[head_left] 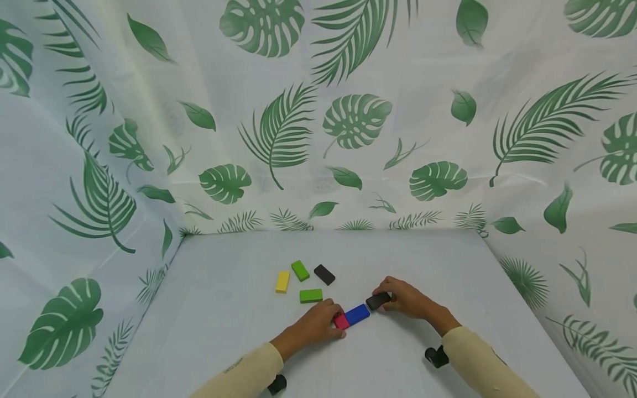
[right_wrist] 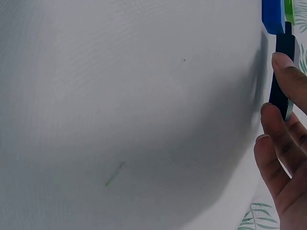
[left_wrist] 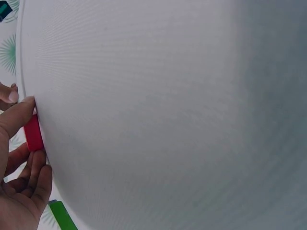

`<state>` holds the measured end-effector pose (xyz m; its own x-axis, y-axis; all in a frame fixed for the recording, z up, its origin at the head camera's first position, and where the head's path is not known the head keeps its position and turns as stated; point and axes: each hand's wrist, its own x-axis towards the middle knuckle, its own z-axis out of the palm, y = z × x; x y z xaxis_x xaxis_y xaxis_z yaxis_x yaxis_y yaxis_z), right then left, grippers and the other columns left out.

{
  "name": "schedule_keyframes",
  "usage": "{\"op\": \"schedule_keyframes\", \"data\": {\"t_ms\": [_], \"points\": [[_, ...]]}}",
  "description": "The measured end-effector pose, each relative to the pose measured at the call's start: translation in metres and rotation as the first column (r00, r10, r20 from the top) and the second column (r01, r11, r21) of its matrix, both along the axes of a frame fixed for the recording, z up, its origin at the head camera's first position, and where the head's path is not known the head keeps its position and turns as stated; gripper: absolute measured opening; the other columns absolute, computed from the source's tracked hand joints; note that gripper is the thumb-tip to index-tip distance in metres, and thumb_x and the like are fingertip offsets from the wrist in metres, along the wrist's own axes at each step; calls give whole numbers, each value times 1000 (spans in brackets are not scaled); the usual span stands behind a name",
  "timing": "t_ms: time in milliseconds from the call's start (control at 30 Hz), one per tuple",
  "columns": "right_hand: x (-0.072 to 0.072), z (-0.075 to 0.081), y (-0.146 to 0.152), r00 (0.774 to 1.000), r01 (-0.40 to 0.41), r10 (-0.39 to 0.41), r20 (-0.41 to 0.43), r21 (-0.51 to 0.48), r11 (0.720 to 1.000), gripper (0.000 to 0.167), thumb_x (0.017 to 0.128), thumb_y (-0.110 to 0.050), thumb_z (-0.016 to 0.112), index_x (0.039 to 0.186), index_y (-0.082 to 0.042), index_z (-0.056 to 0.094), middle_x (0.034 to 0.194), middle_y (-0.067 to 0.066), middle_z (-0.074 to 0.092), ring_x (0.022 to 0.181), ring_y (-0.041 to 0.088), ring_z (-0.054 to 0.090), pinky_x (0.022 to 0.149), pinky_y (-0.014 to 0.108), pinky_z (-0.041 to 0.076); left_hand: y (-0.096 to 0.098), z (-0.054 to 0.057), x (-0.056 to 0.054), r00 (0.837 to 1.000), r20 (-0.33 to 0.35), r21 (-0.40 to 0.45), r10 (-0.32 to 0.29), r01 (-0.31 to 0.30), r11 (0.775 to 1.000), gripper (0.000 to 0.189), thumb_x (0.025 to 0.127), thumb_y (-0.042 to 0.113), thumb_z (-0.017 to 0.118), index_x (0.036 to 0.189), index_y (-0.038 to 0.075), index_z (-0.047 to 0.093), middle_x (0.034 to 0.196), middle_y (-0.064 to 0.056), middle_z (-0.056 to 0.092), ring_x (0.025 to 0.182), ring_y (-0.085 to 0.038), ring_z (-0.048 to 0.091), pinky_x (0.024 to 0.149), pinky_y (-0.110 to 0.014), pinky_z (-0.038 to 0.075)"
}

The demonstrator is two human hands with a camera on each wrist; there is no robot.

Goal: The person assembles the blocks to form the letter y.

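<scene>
My left hand [head_left: 320, 323] pinches a red block [head_left: 342, 321] between thumb and fingers; in the left wrist view the red block [left_wrist: 33, 134] shows between the fingertips. Against the red one, in line, lies a blue block [head_left: 358, 314]. At the blue block's far right end my right hand [head_left: 405, 298] grips a black block [head_left: 378, 300], with a thin gap between the two in the head view. The right wrist view shows thumb and fingers on the black block [right_wrist: 283, 72], close to the end of the blue block [right_wrist: 272, 17].
Beyond the left hand lie a yellow block [head_left: 282, 282], a green block [head_left: 300, 271], a second green block [head_left: 311, 296] and another black block [head_left: 324, 275]. The white table [head_left: 224, 331] is walled at the back and sides by a leaf-print sheet [head_left: 298, 210].
</scene>
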<state>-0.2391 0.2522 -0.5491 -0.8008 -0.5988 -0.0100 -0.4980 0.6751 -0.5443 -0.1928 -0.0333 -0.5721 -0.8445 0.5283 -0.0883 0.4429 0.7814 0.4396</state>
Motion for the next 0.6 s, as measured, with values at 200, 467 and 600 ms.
{"op": "schedule_keyframes", "data": {"t_ms": [200, 467, 600], "points": [[-1, -3, -2, 1000, 6, -6, 12, 14, 1000, 36, 86, -20, 80, 121, -16, 72, 111, -4, 62, 97, 10, 56, 84, 27, 51, 0, 1, 0, 1000, -18, 4, -6, 6, 1000, 46, 83, 37, 83, 118, 11, 68, 93, 6, 57, 80, 0, 48, 73, -16, 45], [0, -5, -4, 1000, 8, -9, 20, 28, 1000, 37, 86, -19, 80, 121, -15, 72, 111, -5, 62, 96, 10, 56, 84, 27, 51, 0, 3, 2, 1000, -14, 10, -4, 4, 1000, 46, 83, 38, 82, 118, 11, 68, 93, 6, 57, 79, 0, 48, 72, -16, 45], [2, -6, -5, 1000, 5, -5, 11, 30, 1000, 37, 85, -19, 80, 121, -15, 72, 110, -6, 62, 95, 9, 56, 83, 27, 51, 0, 3, 2, 1000, -25, 8, -5, 5, 1000, 46, 83, 37, 83, 118, 11, 69, 94, 6, 58, 80, 0, 48, 73, -15, 45]]}}
